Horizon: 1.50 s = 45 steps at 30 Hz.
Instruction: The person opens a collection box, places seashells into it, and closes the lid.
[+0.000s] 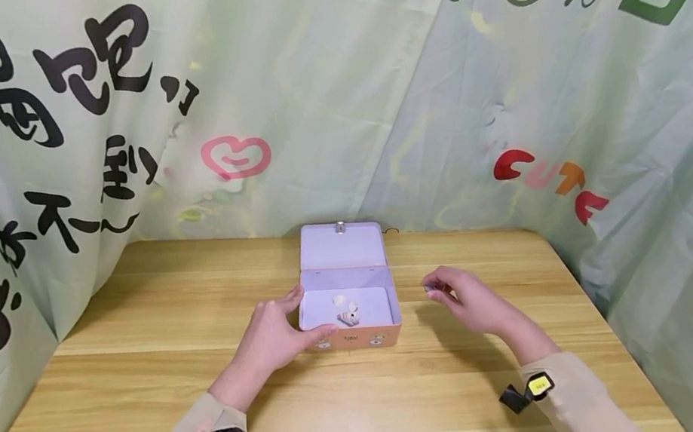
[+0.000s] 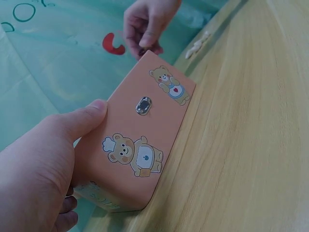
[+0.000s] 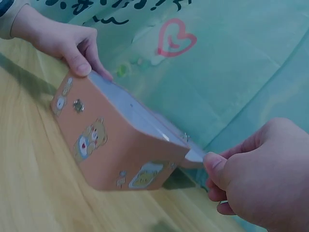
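A small pink tin box [image 1: 366, 336] with bear stickers stands open in the middle of the wooden table, its lid [image 1: 341, 247] tipped back. Small pale items [image 1: 348, 316] lie on its white floor. My left hand [image 1: 273, 335] grips the box's left end, thumb on the front face [image 2: 145, 145], fingers round the side. My right hand [image 1: 463, 296] hovers just right of the box, apart from it, fingertips pinched on a tiny grey item [image 1: 431, 293]. The right wrist view shows the box [image 3: 111, 145] and my curled right hand [image 3: 260, 179] beside it.
The wooden table [image 1: 144, 403] is walled in at the back, left and right by a pale green printed curtain [image 1: 367, 90]. The table's right edge runs close to my right arm. A small white thing [image 2: 198, 46] lies by the curtain behind the box.
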Each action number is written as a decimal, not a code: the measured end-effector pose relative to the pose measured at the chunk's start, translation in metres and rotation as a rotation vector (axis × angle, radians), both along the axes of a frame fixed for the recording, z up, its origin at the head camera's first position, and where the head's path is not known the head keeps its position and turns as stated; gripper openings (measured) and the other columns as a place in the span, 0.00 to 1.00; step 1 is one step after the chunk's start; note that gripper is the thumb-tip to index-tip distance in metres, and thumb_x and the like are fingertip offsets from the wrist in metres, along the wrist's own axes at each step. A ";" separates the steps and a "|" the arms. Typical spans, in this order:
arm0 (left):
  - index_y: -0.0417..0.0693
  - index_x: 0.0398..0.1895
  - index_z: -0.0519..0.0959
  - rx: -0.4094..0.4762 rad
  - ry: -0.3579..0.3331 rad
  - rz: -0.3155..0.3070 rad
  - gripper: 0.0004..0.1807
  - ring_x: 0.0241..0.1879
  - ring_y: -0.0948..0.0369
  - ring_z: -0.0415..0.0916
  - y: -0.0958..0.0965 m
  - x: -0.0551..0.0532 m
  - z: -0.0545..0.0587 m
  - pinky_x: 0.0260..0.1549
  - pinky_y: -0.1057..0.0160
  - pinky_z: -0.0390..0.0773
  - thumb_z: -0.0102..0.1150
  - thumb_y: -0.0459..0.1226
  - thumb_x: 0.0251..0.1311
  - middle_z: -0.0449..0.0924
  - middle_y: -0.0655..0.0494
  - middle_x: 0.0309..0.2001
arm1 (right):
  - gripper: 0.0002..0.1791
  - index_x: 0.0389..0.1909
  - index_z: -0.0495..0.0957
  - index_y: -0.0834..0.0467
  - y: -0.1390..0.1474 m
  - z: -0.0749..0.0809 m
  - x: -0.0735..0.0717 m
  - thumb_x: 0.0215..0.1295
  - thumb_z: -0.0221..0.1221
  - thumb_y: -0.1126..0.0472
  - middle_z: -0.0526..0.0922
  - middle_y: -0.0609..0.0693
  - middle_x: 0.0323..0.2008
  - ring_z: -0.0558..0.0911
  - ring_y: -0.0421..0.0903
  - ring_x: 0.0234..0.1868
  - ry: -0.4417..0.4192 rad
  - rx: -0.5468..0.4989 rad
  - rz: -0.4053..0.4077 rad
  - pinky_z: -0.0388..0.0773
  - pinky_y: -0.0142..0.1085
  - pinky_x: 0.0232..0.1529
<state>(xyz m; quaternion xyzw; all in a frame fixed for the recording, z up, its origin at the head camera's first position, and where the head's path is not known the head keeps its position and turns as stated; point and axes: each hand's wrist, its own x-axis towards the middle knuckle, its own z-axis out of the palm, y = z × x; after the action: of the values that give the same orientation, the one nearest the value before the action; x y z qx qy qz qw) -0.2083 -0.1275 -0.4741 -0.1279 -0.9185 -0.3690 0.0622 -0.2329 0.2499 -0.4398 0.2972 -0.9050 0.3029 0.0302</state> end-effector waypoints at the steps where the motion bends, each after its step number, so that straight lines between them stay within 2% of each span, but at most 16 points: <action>1: 0.35 0.71 0.73 0.001 -0.004 0.000 0.64 0.42 0.53 0.83 0.000 0.000 0.000 0.27 0.60 0.76 0.72 0.76 0.43 0.73 0.44 0.69 | 0.09 0.52 0.82 0.68 -0.002 0.002 -0.001 0.77 0.61 0.69 0.84 0.51 0.39 0.81 0.43 0.40 -0.005 0.000 0.000 0.82 0.41 0.42; 4: 0.36 0.72 0.73 0.009 -0.023 0.001 0.64 0.22 0.60 0.69 0.000 0.000 -0.001 0.22 0.60 0.73 0.73 0.76 0.42 0.72 0.45 0.70 | 0.09 0.53 0.82 0.66 -0.008 0.007 -0.002 0.77 0.61 0.67 0.85 0.53 0.41 0.81 0.44 0.41 -0.024 -0.006 -0.006 0.82 0.41 0.43; 6: 0.36 0.72 0.73 0.009 -0.028 0.004 0.65 0.20 0.60 0.65 0.000 0.000 -0.002 0.20 0.59 0.72 0.72 0.76 0.42 0.72 0.45 0.70 | 0.09 0.53 0.82 0.65 -0.013 0.010 -0.003 0.78 0.61 0.67 0.85 0.54 0.41 0.81 0.44 0.41 -0.029 -0.015 -0.003 0.82 0.42 0.43; 9: 0.36 0.71 0.73 0.003 -0.012 0.003 0.65 0.39 0.53 0.83 0.000 0.000 -0.002 0.27 0.59 0.76 0.72 0.76 0.42 0.73 0.45 0.70 | 0.09 0.53 0.82 0.65 -0.020 0.014 -0.004 0.77 0.61 0.67 0.86 0.54 0.42 0.82 0.45 0.42 -0.013 -0.027 0.015 0.82 0.43 0.44; 11: 0.35 0.71 0.73 0.001 -0.004 0.002 0.65 0.55 0.48 0.82 0.001 0.000 -0.002 0.31 0.58 0.77 0.71 0.77 0.43 0.73 0.44 0.69 | 0.09 0.53 0.82 0.66 -0.025 0.016 -0.006 0.77 0.61 0.67 0.86 0.54 0.42 0.83 0.45 0.42 -0.001 -0.032 0.028 0.83 0.43 0.44; 14: 0.35 0.71 0.73 0.000 -0.004 0.004 0.65 0.58 0.46 0.80 0.001 0.000 -0.001 0.31 0.59 0.77 0.71 0.77 0.42 0.73 0.44 0.69 | 0.10 0.53 0.83 0.66 -0.034 0.019 -0.009 0.76 0.62 0.68 0.86 0.52 0.41 0.83 0.45 0.42 0.011 -0.042 0.048 0.83 0.43 0.45; 18: 0.36 0.71 0.73 0.000 -0.012 0.009 0.65 0.35 0.49 0.80 0.000 -0.001 -0.001 0.21 0.59 0.72 0.71 0.77 0.42 0.73 0.45 0.70 | 0.10 0.54 0.84 0.66 -0.045 0.022 -0.014 0.75 0.63 0.68 0.86 0.50 0.42 0.83 0.45 0.42 0.010 -0.053 0.068 0.83 0.42 0.44; 20: 0.36 0.71 0.73 -0.005 -0.005 0.007 0.65 0.39 0.50 0.82 0.000 -0.001 -0.001 0.22 0.61 0.72 0.71 0.77 0.42 0.73 0.44 0.70 | 0.11 0.55 0.84 0.65 -0.051 0.023 -0.016 0.75 0.63 0.68 0.86 0.49 0.42 0.83 0.45 0.42 0.002 -0.052 0.072 0.83 0.41 0.44; 22: 0.36 0.71 0.73 0.003 -0.013 0.003 0.65 0.31 0.48 0.80 0.000 -0.001 -0.002 0.22 0.60 0.72 0.72 0.77 0.42 0.73 0.44 0.70 | 0.12 0.55 0.84 0.66 -0.055 0.024 -0.018 0.76 0.63 0.67 0.85 0.49 0.42 0.83 0.45 0.42 -0.013 -0.051 0.075 0.82 0.41 0.43; 25: 0.35 0.71 0.73 0.004 -0.003 0.000 0.65 0.46 0.43 0.85 0.000 -0.001 -0.003 0.21 0.61 0.73 0.72 0.76 0.42 0.73 0.43 0.69 | 0.13 0.56 0.83 0.68 -0.063 0.025 -0.020 0.76 0.63 0.67 0.85 0.49 0.42 0.83 0.46 0.43 -0.047 -0.050 0.083 0.82 0.41 0.44; 29: 0.35 0.71 0.73 0.012 0.003 -0.001 0.65 0.47 0.42 0.85 0.000 -0.001 -0.003 0.19 0.61 0.71 0.73 0.76 0.42 0.74 0.43 0.68 | 0.13 0.56 0.83 0.69 -0.071 0.024 -0.024 0.76 0.63 0.67 0.86 0.49 0.43 0.83 0.45 0.44 -0.075 -0.050 0.102 0.82 0.40 0.44; 33: 0.35 0.71 0.73 0.016 -0.001 0.002 0.64 0.26 0.56 0.81 0.000 -0.001 -0.003 0.16 0.62 0.69 0.73 0.75 0.42 0.74 0.42 0.68 | 0.13 0.55 0.83 0.69 -0.080 0.023 -0.027 0.76 0.63 0.68 0.86 0.51 0.43 0.83 0.46 0.44 -0.073 -0.058 0.123 0.83 0.40 0.45; 37: 0.35 0.71 0.73 0.026 -0.014 -0.004 0.64 0.12 0.67 0.62 0.001 0.000 -0.002 0.12 0.64 0.66 0.75 0.74 0.43 0.73 0.41 0.69 | 0.12 0.54 0.84 0.70 -0.089 0.021 -0.032 0.75 0.63 0.68 0.86 0.52 0.44 0.82 0.46 0.43 -0.068 -0.069 0.142 0.83 0.41 0.47; 38: 0.35 0.71 0.72 0.027 -0.013 -0.006 0.64 0.12 0.67 0.61 0.001 0.000 -0.002 0.12 0.64 0.65 0.75 0.74 0.43 0.73 0.41 0.69 | 0.12 0.54 0.84 0.70 -0.092 0.019 -0.033 0.75 0.63 0.68 0.86 0.52 0.44 0.82 0.46 0.43 -0.069 -0.067 0.145 0.83 0.42 0.47; 40: 0.34 0.71 0.73 0.024 0.002 -0.008 0.64 0.17 0.63 0.73 0.001 0.000 -0.002 0.15 0.64 0.69 0.74 0.74 0.43 0.73 0.40 0.68 | 0.12 0.54 0.84 0.69 -0.096 0.017 -0.036 0.75 0.64 0.68 0.86 0.52 0.43 0.82 0.46 0.43 -0.073 -0.060 0.150 0.82 0.42 0.48; 45: 0.33 0.70 0.73 0.012 0.018 -0.011 0.64 0.26 0.58 0.80 0.000 -0.001 -0.003 0.18 0.63 0.71 0.73 0.75 0.42 0.74 0.40 0.68 | 0.13 0.55 0.84 0.68 -0.104 0.012 -0.040 0.75 0.64 0.67 0.86 0.51 0.43 0.81 0.45 0.42 -0.088 -0.044 0.150 0.81 0.42 0.48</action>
<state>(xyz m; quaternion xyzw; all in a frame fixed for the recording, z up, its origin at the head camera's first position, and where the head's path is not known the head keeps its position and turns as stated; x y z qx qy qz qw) -0.2092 -0.1273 -0.4767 -0.1359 -0.9148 -0.3739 0.0692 -0.2731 0.1459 -0.4275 0.3496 -0.8738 0.3370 -0.0258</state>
